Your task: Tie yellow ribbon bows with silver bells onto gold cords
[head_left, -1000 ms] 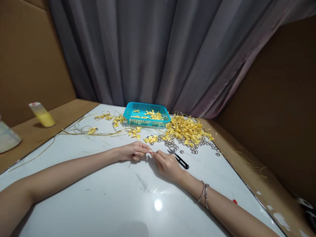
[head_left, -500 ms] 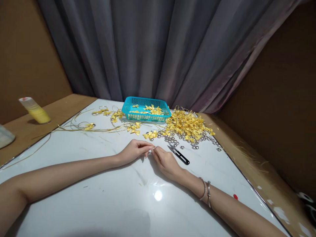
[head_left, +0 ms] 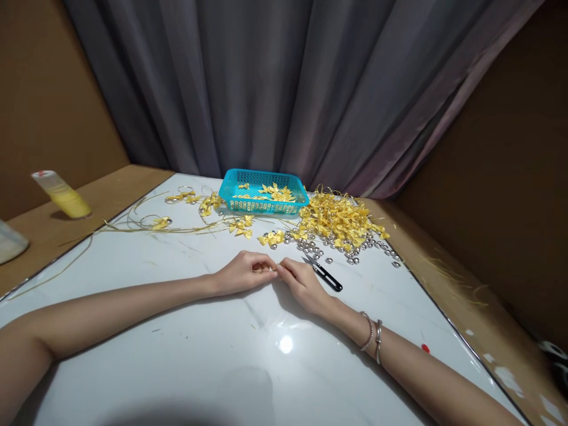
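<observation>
My left hand (head_left: 245, 273) and my right hand (head_left: 304, 286) meet fingertip to fingertip above the white tabletop (head_left: 186, 355). Both are closed in a pinch. Whatever lies between the fingers is too small and too covered to name. Just right of my right hand lies a pair of black thread snips (head_left: 326, 276), blades pointing away to the left. Beyond my hands are a few yellow ribbon bows (head_left: 271, 238) and scattered silver oval beads (head_left: 306, 245).
A turquoise basket (head_left: 266, 206) with some yellow bows stands at the back. Beside it rises a heap of yellow bows (head_left: 339, 218). Gold cords (head_left: 128, 227) trail leftward. A tilted-looking spool of yellow thread (head_left: 66, 200) stands at left; a red scrap (head_left: 425, 348) lies at right.
The fingers of my left hand have curled in more, and its fingertips now press against those of my right hand. The view has shifted slightly.
</observation>
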A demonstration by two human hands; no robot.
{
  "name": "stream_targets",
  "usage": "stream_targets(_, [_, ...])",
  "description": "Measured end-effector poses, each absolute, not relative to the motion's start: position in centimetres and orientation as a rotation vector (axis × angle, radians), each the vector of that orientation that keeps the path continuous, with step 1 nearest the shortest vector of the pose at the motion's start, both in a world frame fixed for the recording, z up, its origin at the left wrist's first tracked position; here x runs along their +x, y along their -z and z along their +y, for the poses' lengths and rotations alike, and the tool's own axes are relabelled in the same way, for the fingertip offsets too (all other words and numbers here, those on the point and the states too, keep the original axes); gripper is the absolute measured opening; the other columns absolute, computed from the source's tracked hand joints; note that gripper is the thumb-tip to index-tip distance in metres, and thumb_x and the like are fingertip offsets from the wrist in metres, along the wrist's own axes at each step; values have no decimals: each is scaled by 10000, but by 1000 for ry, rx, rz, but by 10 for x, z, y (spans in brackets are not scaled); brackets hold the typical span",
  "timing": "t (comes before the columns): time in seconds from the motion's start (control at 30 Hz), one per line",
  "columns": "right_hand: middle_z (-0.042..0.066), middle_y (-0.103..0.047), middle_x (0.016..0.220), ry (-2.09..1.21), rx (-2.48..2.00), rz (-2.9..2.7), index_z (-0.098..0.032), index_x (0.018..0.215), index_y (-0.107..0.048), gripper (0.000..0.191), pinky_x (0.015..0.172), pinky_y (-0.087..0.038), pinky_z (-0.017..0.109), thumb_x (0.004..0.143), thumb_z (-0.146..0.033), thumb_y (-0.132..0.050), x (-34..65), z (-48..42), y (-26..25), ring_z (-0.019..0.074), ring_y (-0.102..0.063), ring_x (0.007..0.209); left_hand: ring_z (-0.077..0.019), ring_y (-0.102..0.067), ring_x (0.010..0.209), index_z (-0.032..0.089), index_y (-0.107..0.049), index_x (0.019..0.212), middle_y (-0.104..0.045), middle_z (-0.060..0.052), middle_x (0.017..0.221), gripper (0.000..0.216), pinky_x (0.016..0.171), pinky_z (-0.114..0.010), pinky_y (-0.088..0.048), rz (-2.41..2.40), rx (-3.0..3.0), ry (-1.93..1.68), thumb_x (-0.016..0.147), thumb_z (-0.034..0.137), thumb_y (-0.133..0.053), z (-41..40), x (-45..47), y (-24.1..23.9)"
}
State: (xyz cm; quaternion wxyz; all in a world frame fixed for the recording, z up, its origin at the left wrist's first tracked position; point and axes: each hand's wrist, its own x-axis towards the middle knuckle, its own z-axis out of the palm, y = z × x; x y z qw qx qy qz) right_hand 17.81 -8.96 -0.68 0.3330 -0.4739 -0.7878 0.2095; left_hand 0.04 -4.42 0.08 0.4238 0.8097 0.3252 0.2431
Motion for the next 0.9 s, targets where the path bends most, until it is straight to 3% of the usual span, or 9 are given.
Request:
stream_targets(0.2, [-29,-455,577,-700,-1238,-1958,-171,651,-473,320,545,-326,220,914,-327,-379,180,-89,-1,105,-416,549,-113,-490,637,129,-652,759,-612,-7,695,218,587,-205,-374,805,1872,-586,767,331,-570,-41,1,-4])
stream_targets(0.4, [-14,-513,648,-894,-1160,-1908,-151,852,-593,227,511,-322,210,861,-350,-485,182,-88,-4,99,-410,549,-57,-324,424,117,-644,776,-428,61,462,243,423,-191,-251,809,1607,-591,758,356,-601,-41,2,-8])
stream_targets(0.6, [-21,-514,600,-1006,-1167,-1807,-132,821,-609,200,492,-318,205,832,-311,-520,181,-85,2,90,-411,522,-52,-302,412,109,-650,801,-392,73,440,251,415,-192,-233,817,1599,-587,759,351,-601,-42,2,-11])
stream_targets(0.9, [-22,-528,529,-930,-1286,-1719,-144,664,-596,222,460,-309,210,799,-315,-550,182,-83,8,85,-401,471,-108,-492,650,124,-650,848,-621,-21,777,253,585,-206,-371,846,1808,-644,789,352,-559,-37,0,-3])
